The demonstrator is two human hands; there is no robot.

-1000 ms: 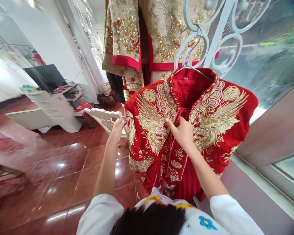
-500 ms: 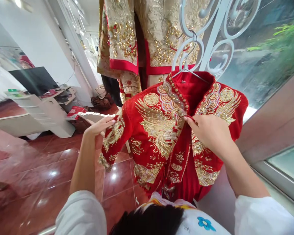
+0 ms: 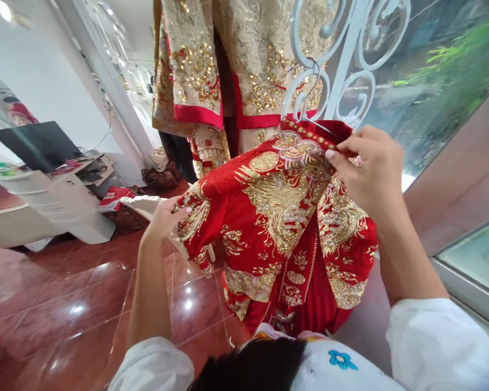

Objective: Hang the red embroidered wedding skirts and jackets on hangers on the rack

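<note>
A red jacket [image 3: 238, 203] with gold phoenix embroidery hangs in front of me from a wire hanger [image 3: 311, 89] hooked on white scrollwork. My left hand [image 3: 162, 222] is closed on the jacket's sleeve at the left, thumb on top and fingers behind the cloth. Near the neck, my right hand [image 3: 370, 168] pinches the front edge of the beaded collar and holds it up across the neck opening. Under the jacket hangs a red pleated skirt [image 3: 324, 288] with an embroidered panel. The right shoulder of the jacket is partly hidden behind my right hand.
White metal scrollwork [image 3: 344, 60] stands before a window at the right. Cream-and-gold garments [image 3: 195, 70] with red hems hang behind the jacket. At the left is a white desk [image 3: 77, 209] with a black monitor [image 3: 32, 144]. The floor has glossy red tiles [image 3: 81, 315].
My right hand has moved up and right, drawing the collar edge across the neck opening. The left hand keeps its grip on the sleeve, slightly lower and to the right.
</note>
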